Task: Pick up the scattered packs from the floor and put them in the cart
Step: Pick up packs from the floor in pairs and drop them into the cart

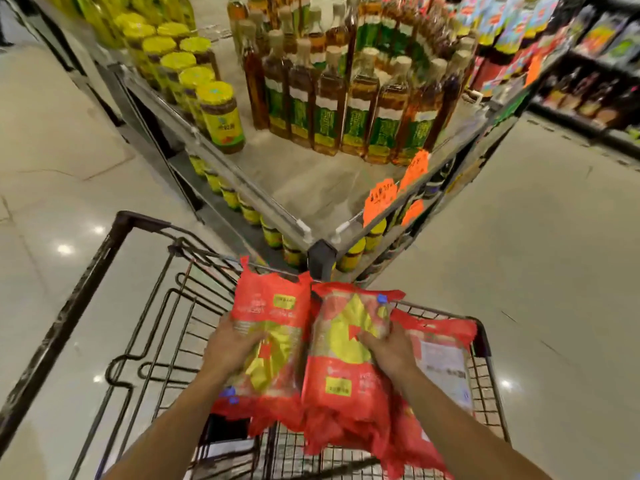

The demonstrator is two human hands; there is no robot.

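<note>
L hand (pixel 228 348) grips a red pack (pixel 273 317) over the cart (pixel 104 251), fingers curled round its side. R hand (pixel 389 348) grips a second red pack (pixel 346 375), thumb on top. Both are over the cart's basket w/ edges touching; can't tell if they rest on anything. Third pack (pixel 443 362) lies inside the cart at its right side, white label up. Past the cart's front: shelf corner (pixel 311 188) w/ oil bottles (pixel 356 109) & yellow-lid jars (pixel 218 116).

Oil bottles (pixel 346 109) and yellow-lidded jars (pixel 194 74) stand on a shelf (pixel 311 188) with orange price tags (pixel 381 199).
</note>
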